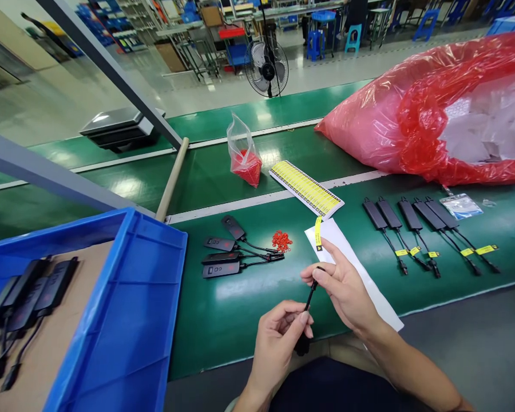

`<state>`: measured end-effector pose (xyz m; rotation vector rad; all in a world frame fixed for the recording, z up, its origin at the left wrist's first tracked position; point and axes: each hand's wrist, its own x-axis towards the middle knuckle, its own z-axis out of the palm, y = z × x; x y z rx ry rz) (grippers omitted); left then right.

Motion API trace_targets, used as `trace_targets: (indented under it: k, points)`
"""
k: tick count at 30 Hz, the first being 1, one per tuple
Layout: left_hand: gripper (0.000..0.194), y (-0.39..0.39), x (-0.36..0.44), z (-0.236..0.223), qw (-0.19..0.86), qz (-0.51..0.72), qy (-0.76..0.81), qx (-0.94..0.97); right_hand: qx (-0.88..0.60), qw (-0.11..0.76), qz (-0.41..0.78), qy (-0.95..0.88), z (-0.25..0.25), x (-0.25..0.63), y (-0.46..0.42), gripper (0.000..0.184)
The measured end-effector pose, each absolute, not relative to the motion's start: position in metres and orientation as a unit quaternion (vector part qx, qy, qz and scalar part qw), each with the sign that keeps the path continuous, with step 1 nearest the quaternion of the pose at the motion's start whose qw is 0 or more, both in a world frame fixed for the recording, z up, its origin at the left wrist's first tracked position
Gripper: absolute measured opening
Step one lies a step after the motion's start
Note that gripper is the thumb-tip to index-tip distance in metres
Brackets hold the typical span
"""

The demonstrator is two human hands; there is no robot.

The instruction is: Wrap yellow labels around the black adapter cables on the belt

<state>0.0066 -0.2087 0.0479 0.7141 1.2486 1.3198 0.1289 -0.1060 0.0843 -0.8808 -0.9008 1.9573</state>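
My left hand pinches the thin black cable of a small black device, whose body is mostly hidden beneath that hand. At the cable's upper end, the thumb and fingers of my right hand grip the connector. A yellow label with black print sticks up at the tip of my right index finger. Behind it lies a sheet of yellow labels, overlapping a white paper strip. To the left sit several black devices with cables beside a pile of small red rings.
Several cabled devices with yellow labels lie at right. A large red plastic bag sits behind them. A blue bin with more devices stands at left. A clear bag of red pieces and grey frame bars are farther back.
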Motion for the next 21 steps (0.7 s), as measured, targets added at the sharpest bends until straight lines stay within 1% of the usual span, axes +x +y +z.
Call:
trace_targets:
  k: [2, 4, 5, 7, 8, 10, 11, 14, 17, 21]
  points:
    - [0.013, -0.208, 0.008, 0.049, 0.566, 0.569, 0.524, 0.286, -0.346, 0.384, 0.763, -0.387, 0.082, 0.130, -0.102, 0.075]
    - [0.014, -0.205, 0.008, 0.052, 0.562, 0.592, 0.519, 0.252, -0.353, 0.402, 0.732, -0.422, 0.079, 0.134, -0.097, 0.070]
    - [0.015, -0.204, 0.008, 0.054, 0.559, 0.607, 0.516, 0.231, -0.359, 0.422, 0.705, -0.442, 0.078, 0.137, -0.095, 0.065]
    - [0.018, -0.200, 0.007, 0.057, 0.554, 0.633, 0.506, 0.190, -0.375, 0.455, 0.655, -0.473, 0.078, 0.145, -0.093, 0.046]
    - [0.019, -0.198, 0.007, 0.057, 0.554, 0.643, 0.501, 0.171, -0.380, 0.451, 0.644, -0.487, 0.079, 0.149, -0.094, 0.035]
    - [0.021, -0.195, 0.006, 0.058, 0.558, 0.652, 0.494, 0.139, -0.373, 0.394, 0.668, -0.509, 0.083, 0.155, -0.096, 0.018]
    - [0.022, -0.195, 0.006, 0.058, 0.563, 0.653, 0.491, 0.126, -0.362, 0.355, 0.690, -0.516, 0.086, 0.156, -0.098, 0.016]
    - [0.026, -0.195, 0.008, 0.059, 0.576, 0.649, 0.486, 0.105, -0.326, 0.266, 0.747, -0.514, 0.092, 0.150, -0.104, 0.024]
    - [0.026, -0.196, 0.010, 0.063, 0.574, 0.651, 0.485, 0.109, -0.306, 0.242, 0.779, -0.491, 0.091, 0.139, -0.107, 0.028]
    - [0.020, -0.196, 0.012, 0.069, 0.568, 0.653, 0.485, 0.124, -0.306, 0.239, 0.788, -0.478, 0.086, 0.131, -0.106, 0.029]
